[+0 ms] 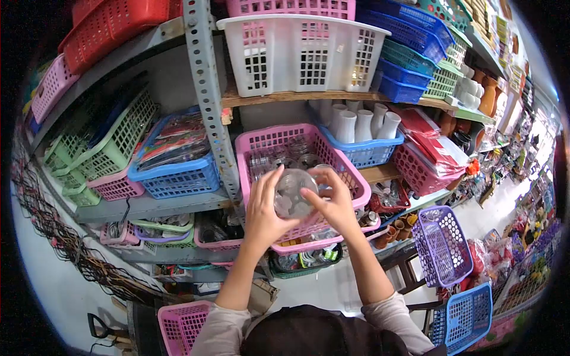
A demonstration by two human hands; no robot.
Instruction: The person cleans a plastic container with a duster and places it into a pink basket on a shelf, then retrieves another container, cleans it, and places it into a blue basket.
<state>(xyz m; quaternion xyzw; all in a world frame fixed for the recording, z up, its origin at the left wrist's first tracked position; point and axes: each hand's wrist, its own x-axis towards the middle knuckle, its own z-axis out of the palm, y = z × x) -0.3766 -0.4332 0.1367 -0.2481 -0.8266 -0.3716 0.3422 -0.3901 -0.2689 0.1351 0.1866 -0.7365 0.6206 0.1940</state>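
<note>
Both my hands hold a clear round container (295, 193), glass or plastic, in front of the shelf. My left hand (265, 204) wraps its left side, the thumb low along the edge. From the right, my right hand (336, 203) grips it with the thumb on the rim and the fingers curled behind. Just beyond stands a pink basket (244, 144) with several clear glass-like pieces (298, 146) in it. My hands cover part of this basket's front and contents.
A blue basket (362, 155) of white vases (346, 126) stands right of the pink one. Overhead, a white basket (291, 53) sits on the upper shelf. A perforated metal post (205, 77) rises on the left. Purple (442, 246) and blue (466, 317) baskets are lower right.
</note>
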